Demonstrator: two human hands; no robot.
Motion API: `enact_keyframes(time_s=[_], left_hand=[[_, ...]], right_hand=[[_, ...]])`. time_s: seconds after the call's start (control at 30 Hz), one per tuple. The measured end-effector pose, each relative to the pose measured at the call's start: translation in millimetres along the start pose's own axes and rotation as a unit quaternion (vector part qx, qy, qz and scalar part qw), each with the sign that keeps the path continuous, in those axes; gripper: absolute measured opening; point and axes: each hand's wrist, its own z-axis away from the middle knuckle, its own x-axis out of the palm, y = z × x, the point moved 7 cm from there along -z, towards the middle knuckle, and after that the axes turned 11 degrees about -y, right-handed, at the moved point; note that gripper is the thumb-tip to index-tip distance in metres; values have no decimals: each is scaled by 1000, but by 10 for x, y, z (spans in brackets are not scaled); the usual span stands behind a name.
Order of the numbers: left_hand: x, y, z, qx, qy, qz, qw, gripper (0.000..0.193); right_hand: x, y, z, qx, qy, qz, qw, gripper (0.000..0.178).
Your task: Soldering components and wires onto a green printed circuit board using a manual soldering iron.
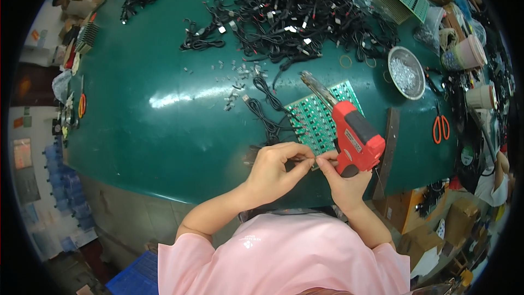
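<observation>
My left hand (pixel 275 170) is closed, thumb and forefinger pinched near the lower edge of a green circuit board panel (pixel 314 123). My right hand (pixel 345 184) meets it with a pinch of its own, and the fingertips hide what is between them. A red and black gun-shaped tool (pixel 357 139) with a long metal nozzle lies across the panel, partly in front of my right hand. Black cables (pixel 267 123) run along the panel's left side toward my left hand. Some thin wire ends reach the panel's left edge.
A large heap of black cables (pixel 295 16) covers the far side. Small metal pieces (pixel 236 84) are scattered left of the panel. A metal bowl (pixel 406 73) of small clear parts, orange-handled scissors (pixel 441 128) and a dark bar (pixel 387 150) lie rightward; more scissors (pixel 82 105) lie far left.
</observation>
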Motion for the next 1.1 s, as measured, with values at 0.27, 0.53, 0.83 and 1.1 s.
enact_keyframes(time_s=[0.27, 0.53, 0.83, 1.1], left_hand=[[-90, 417, 124, 64, 121, -342, 930, 16], [0, -45, -98, 33, 108, -325, 939, 15], [-20, 115, -205, 19, 107, -335, 936, 13], [133, -72, -243, 2, 91, -338, 937, 12]], right_hand=[[-69, 88, 105, 30, 42, -55, 997, 19], [-650, -97, 149, 31, 20, -69, 997, 42], [-863, 196, 776, 93, 1, -40, 995, 58], [-841, 329, 1010, 89, -31, -107, 990, 47]])
